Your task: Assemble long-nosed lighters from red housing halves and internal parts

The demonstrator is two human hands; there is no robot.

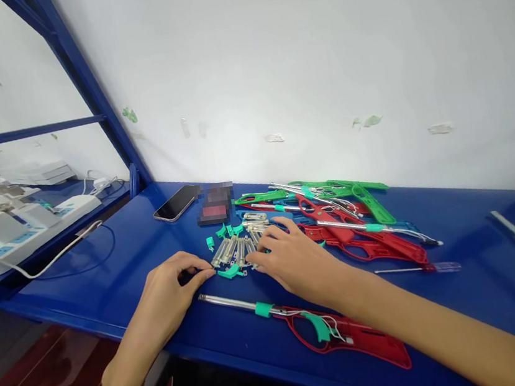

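Observation:
My left hand [175, 287] rests at the left edge of the small parts, thumb and forefinger pinched together; anything between them is too small to name. Over the pile of clear fuel tanks [230, 248] is my right hand [293, 254], its fingers apart and touching the pile's right side. Green triggers [230, 272] and tiny metal bits lie around the tanks. In front of both hands lies a long-necked lighter's red half shell [374, 341], fitted with a metal tube [230, 300], a green trigger [318, 326] and white wires.
Behind my right hand, red half shells [381, 246], green half shells [371, 201] and metal tubes are heaped. A screwdriver [445, 267] lies beside them. A phone [177, 203] and a blurred dark pack [216, 204] sit at the back. Power strips [32, 236] stand left, past a blue frame post.

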